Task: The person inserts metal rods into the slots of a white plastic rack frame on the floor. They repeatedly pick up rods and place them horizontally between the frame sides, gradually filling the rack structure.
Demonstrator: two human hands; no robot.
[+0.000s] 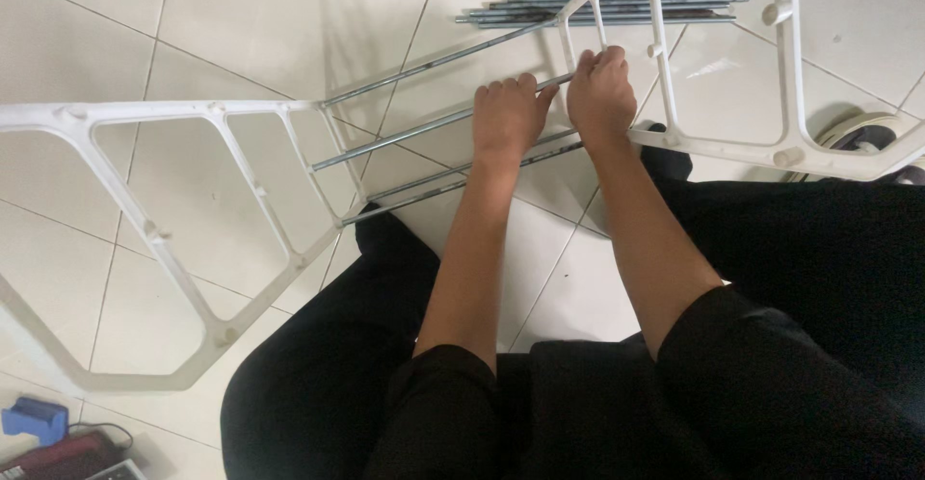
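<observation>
Chrome-bright and smooth, a thin metal rod (424, 131) spans two white plastic lattice frames (145, 210) above the glossy tiled floor (241, 27). The left hand (506, 114) and right hand (599, 90) each keep a grip curled tight around it.

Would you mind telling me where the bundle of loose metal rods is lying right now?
In the head view, the bundle of loose metal rods lies on the tiled floor at top centre, beyond both hands and partly behind the right white plastic frame.
</observation>
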